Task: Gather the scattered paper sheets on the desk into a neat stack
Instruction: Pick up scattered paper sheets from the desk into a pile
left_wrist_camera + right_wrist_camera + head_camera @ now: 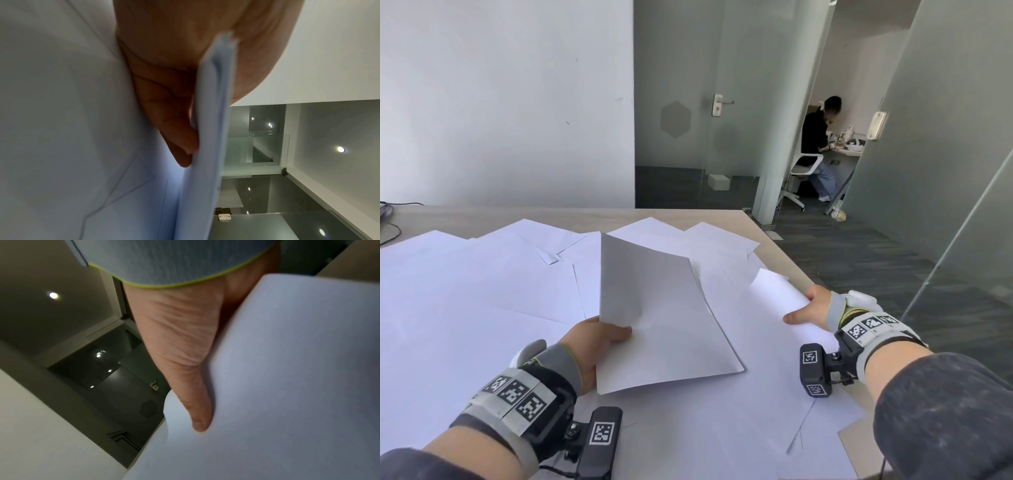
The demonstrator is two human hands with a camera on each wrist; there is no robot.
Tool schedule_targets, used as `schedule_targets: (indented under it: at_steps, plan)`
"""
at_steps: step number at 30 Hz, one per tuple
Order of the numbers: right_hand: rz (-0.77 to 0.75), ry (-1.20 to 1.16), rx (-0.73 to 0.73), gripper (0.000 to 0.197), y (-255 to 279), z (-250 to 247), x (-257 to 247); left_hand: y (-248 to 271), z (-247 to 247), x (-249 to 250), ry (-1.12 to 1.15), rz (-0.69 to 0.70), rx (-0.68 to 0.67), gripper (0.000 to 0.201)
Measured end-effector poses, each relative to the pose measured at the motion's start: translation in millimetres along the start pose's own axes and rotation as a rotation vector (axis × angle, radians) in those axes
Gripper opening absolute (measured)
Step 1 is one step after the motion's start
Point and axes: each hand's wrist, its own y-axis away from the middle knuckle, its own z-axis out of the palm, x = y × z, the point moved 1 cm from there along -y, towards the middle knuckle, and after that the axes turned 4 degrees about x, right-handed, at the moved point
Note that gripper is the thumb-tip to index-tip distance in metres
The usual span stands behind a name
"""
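White paper sheets lie scattered and overlapping over most of the wooden desk. My left hand grips a thin stack of sheets by its near left corner and holds it tilted up above the desk. The left wrist view shows that stack edge-on, pinched between thumb and fingers. At the desk's right edge my right hand pinches a single sheet, which bows upward. Its thumb lies on that sheet; the fingers below are hidden.
The desk's right edge drops to dark carpet. Black cables lie at the far left. Beyond stand a white wall, a glass door, and a person seated in another room.
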Motion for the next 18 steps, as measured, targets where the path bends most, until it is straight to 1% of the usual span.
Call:
schedule_targets:
  at_steps: [1, 2, 4, 8, 10, 13, 14, 15, 17, 18]
  plan:
    - [-0.031, -0.042, 0.008, 0.091, 27, -10, -17, 0, 0, 0, 0.003, -0.001, -0.004, 0.027]
    - [-0.053, -0.098, 0.021, 0.084, 40, -16, -27, 0, 0, -1, 0.004, -0.003, -0.008, 0.028]
    - [-0.082, -0.217, 0.034, 0.062, 54, -22, -39, 1, 0, -1, 0.000, -0.003, -0.017, 0.028]
    - [-0.148, -0.324, 0.053, 0.041, 50, -25, -40, 3, -1, 0, 0.001, -0.007, -0.026, 0.026]
    - [-0.153, -0.350, 0.018, 0.031, 51, -25, -38, 3, -2, 0, 0.006, -0.012, -0.035, 0.026]
    - [-0.148, -0.280, 0.022, 0.014, 50, -23, -31, 5, -2, 1, -0.013, -0.018, -0.074, 0.034]
    - [-0.158, -0.276, 0.042, 0.012, 50, -23, -31, 6, -1, 2, -0.027, -0.018, -0.095, 0.035]
    - [-0.177, -0.286, 0.056, 0.015, 51, -24, -32, 8, -1, 3, -0.042, -0.016, -0.118, 0.035]
    - [-0.214, -0.365, 0.036, 0.018, 56, -25, -38, 13, 2, 7, -0.087, -0.004, -0.164, 0.037]
    - [-0.232, -0.420, 0.015, 0.018, 59, -27, -42, 15, 3, 8, -0.116, 0.007, -0.190, 0.042]
